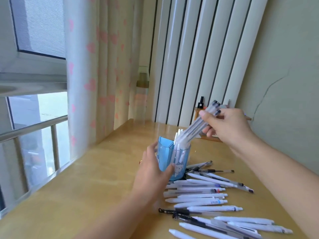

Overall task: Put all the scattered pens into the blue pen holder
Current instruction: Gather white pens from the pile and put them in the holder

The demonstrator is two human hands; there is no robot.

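Scattered pens [207, 202] are lying nearest, spread across the near right of the wooden desk [86, 195], mostly white barrels with a few dark ones, overlapping in a loose fan that reaches up to the holder's base.

Right hand [227, 125] is gripping a bundle of pens [195, 128], thumb on top and fingers curled beneath, closed firmly round the upper ends. Bundle is tilting down and to the left, lower tips already entering the mouth of the blue pen holder [165, 161]. Taking several at once likely saves trips; the slant looks chosen to slide them in beside pens already standing inside.

Left hand [153, 168] is cupping the holder's near left side, thumb touching the front wall, fingers wrapping round the far side, partly hidden. Grip is wide and loose, probably steadying the holder so the incoming bundle does not tip it.

Holder is sitting on the desk at centre, touching the far edge of the scatter. Many pens are left, so the job appears well short of done.

Beyond, curtain [96, 66] at left, small dark bottle [201, 102] far right.
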